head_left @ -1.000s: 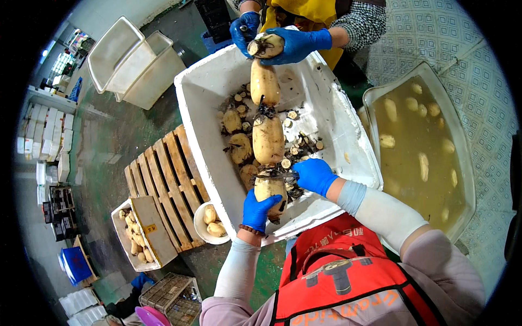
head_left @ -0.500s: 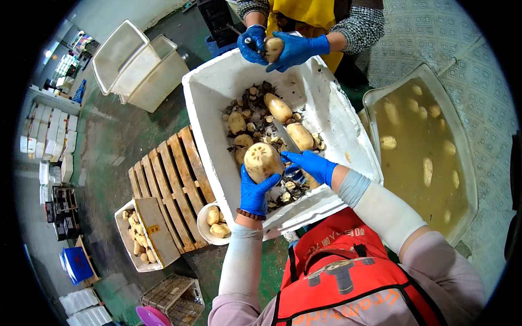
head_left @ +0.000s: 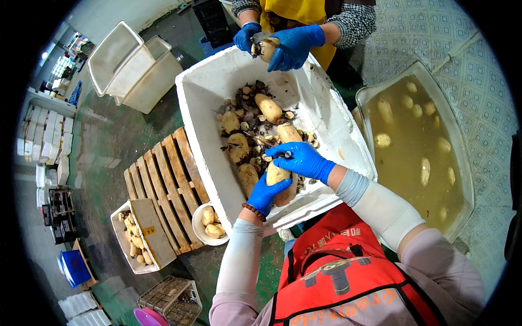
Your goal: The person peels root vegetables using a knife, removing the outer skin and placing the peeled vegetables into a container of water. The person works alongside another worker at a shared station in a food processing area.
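Note:
Low over the white foam box (head_left: 198,125), my left hand (head_left: 267,193) grips a pale lotus root section (head_left: 279,175). My right hand (head_left: 304,163) is closed on a knife (head_left: 286,154) at the upper end of that section; the blade is mostly hidden. Beneath and beyond my hands lie other root sections (head_left: 267,107) among cut slices and dark trimmings. Above the box's far edge, a co-worker's two blue-gloved hands (head_left: 296,46) hold another piece of root (head_left: 267,50).
A tub of murky water (head_left: 413,201) with roots stands right. Left are a wooden pallet (head_left: 163,190), a box of roots (head_left: 156,228), a bowl of roots (head_left: 200,231) and stacked white bins (head_left: 136,81). A plastic crate (head_left: 168,299) sits lower left.
The long linked root has come apart, with sections now lying in the box. The section in my left hand has turned from cut face up to lengthwise. My right hand has moved up onto it.

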Tool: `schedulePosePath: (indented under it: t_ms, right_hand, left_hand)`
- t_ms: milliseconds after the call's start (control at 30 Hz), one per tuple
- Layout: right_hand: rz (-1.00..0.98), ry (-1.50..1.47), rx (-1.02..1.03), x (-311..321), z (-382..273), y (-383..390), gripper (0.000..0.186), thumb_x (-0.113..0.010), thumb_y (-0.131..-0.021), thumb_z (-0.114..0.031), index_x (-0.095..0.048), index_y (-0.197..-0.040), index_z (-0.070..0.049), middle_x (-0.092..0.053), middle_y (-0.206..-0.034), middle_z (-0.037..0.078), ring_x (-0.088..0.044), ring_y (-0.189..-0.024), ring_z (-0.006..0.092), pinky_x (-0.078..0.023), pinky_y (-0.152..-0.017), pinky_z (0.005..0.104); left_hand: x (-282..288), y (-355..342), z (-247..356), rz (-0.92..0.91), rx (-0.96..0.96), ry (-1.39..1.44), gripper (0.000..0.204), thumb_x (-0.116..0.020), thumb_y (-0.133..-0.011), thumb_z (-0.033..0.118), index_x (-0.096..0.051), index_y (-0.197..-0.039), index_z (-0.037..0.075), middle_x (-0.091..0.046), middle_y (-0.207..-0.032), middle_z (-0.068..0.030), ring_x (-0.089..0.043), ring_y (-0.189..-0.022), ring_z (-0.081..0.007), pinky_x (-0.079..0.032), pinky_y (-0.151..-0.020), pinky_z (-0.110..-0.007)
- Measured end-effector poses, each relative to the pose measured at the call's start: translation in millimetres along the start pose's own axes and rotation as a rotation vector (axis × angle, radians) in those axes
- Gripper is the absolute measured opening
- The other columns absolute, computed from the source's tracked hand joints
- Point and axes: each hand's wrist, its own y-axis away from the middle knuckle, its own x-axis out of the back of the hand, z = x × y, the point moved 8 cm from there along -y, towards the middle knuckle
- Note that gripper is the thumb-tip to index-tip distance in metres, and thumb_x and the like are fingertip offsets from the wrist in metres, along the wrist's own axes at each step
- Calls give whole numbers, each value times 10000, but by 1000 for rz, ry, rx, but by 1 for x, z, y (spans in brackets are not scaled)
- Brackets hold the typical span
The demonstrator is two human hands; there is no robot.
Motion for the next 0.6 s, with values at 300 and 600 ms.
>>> schedulePosePath:
  t_ms: [300, 600]
  right_hand:
    - [65, 567, -60, 22, -7, 35, 295, -562, -763, -197, -605, -1054, -176, -627, -805, 141, -612, -699, 317, -496, -608, 402]
    - [162, 495, 61, 13, -5, 29, 92, -549, -713, -132, -592, -792, -114, -599, -673, 150, -600, -650, 345, -479, -565, 440]
  left_hand:
    - [13, 10, 29, 240, -202, -218, 679, -805, -608, 119, -439, -1171, 18, -560, -1066, -103, -567, -937, -198, -488, -806, -322]
    - [-1, 30, 50, 185, -339, -215, 703, -814, -575, 105, -444, -1167, 20, -554, -1074, -105, -559, -971, -205, -483, -820, -325]
